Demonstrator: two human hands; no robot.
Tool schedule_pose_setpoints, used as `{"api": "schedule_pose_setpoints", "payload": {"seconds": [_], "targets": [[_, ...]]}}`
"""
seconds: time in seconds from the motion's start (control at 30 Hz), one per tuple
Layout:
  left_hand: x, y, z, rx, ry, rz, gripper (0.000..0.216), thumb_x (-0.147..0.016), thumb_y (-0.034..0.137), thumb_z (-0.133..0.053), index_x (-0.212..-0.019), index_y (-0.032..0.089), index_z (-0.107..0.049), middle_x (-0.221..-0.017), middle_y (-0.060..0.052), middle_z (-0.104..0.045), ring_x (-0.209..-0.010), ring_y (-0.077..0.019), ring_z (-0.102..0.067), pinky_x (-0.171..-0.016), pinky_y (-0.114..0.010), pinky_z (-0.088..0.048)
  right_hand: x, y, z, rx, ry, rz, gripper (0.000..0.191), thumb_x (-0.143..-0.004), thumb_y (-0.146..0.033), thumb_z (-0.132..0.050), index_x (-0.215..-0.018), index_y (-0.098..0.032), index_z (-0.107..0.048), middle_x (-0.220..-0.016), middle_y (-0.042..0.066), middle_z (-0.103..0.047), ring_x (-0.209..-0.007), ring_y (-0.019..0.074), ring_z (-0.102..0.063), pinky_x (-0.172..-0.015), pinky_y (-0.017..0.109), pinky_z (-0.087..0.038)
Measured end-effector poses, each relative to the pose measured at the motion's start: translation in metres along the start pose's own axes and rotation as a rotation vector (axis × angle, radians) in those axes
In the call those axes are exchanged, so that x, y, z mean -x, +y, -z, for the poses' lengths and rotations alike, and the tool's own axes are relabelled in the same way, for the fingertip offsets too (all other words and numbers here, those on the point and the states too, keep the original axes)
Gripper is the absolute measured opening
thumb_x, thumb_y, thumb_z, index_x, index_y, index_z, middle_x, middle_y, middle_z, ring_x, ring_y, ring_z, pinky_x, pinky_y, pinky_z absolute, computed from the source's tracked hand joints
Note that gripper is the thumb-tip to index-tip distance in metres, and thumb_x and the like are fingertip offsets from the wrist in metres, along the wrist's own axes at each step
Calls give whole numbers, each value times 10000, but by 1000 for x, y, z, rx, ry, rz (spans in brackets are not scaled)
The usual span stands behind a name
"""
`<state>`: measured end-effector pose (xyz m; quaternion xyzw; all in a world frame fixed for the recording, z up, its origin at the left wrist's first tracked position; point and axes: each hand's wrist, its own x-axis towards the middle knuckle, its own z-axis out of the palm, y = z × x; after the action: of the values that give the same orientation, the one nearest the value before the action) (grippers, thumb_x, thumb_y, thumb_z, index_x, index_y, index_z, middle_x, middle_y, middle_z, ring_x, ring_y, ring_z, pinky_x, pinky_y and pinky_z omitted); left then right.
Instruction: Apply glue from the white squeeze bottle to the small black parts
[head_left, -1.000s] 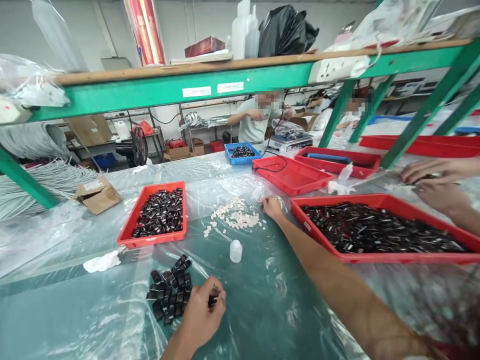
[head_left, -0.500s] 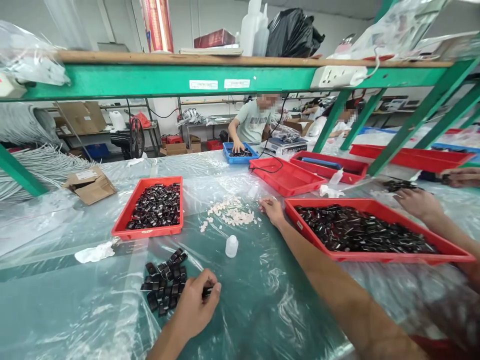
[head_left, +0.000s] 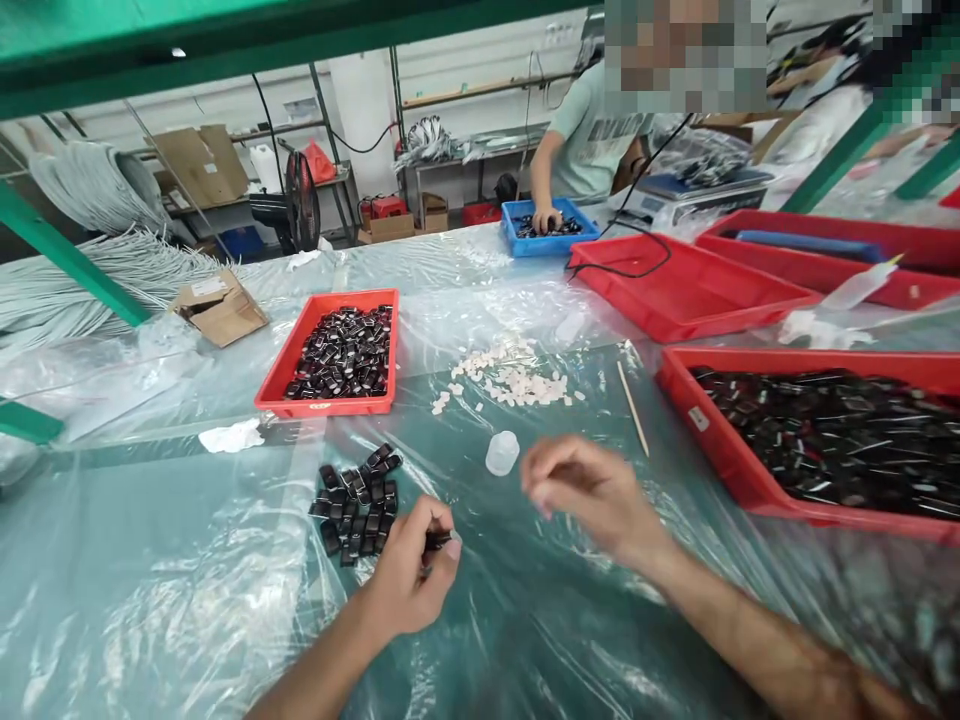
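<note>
My left hand [head_left: 420,570] is closed around a small black plastic part [head_left: 437,541], mostly hidden by the fingers. Just to its left lies a loose pile of similar black parts [head_left: 360,505] on the plastic-covered table. My right hand [head_left: 589,495], slightly blurred, hovers right of a small translucent bottle [head_left: 502,453]. Its thumb and fingers are pinched together, and whatever may be between them is too small to make out. Beyond the bottle, many small white pieces [head_left: 517,375] are scattered. A thin wooden stick [head_left: 634,408] lies right of them.
A red tray of black parts [head_left: 392,350] stands at left, and a larger red tray [head_left: 697,418] at right. Behind are another red tray [head_left: 690,290] and a blue tray [head_left: 517,240] with a co-worker's hand in it. A green shelf beam [head_left: 262,50] crosses above.
My right hand has come back from beside the white pieces toward my left hand, uncovering the wooden stick. My left hand keeps its hold. The view has tilted downward.
</note>
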<state>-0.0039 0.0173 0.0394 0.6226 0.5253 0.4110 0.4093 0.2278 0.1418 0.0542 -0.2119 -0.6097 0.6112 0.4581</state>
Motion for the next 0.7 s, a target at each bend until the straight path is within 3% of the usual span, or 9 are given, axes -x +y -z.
{"api": "schedule_pose_setpoints", "payload": {"seconds": [0.13, 0.33, 0.5, 0.57, 0.7], "targets": [[-1, -1, -1, -40, 3, -26, 223, -1066, 437, -501, -949, 251, -463, -696, 85, -374, -542, -105, -342, -540, -255, -271, 19, 11, -31, 68, -256, -86, 76, -894, -294, -856, -881, -269, -786, -847, 2, -724, -725, 139, -662, -673, 270, -539], [-3, -5, -1, -40, -20, -27, 207, -1076, 429, -496, -975, 251, -467, -690, 97, -359, -515, -89, -316, -521, -242, -233, 21, 18, -32, 31, -285, -355, 199, -886, -376, -861, -882, -222, -735, -865, -6, -691, -750, 125, -605, -704, 252, -496], [-2, -6, -1, -87, -19, -40, 153, -1067, 370, -521, -981, 249, -482, -705, 94, -380, -526, -85, -330, -532, -242, -238, 19, 15, -33, -59, -308, -566, 420, -739, -476, -960, -841, -199, -661, -740, -45, -597, -594, 106, -499, -516, 239, -396], [-2, -5, -1, -117, -8, -37, 137, -1062, 353, -517, -981, 246, -491, -720, 88, -403, -536, -87, -347, -545, -243, -263, 16, 16, -32, -23, -333, -579, 440, -741, -502, -955, -838, -194, -656, -706, -51, -581, -579, 105, -483, -516, 245, -376], [-3, -4, 0, -120, -3, -12, 146, -1068, 360, -501, -976, 247, -488, -724, 88, -392, -539, -91, -344, -533, -239, -262, 11, 17, -29, 108, -360, -436, 399, -844, -500, -877, -790, -179, -647, -718, -39, -572, -665, 109, -474, -619, 253, -355]]}}
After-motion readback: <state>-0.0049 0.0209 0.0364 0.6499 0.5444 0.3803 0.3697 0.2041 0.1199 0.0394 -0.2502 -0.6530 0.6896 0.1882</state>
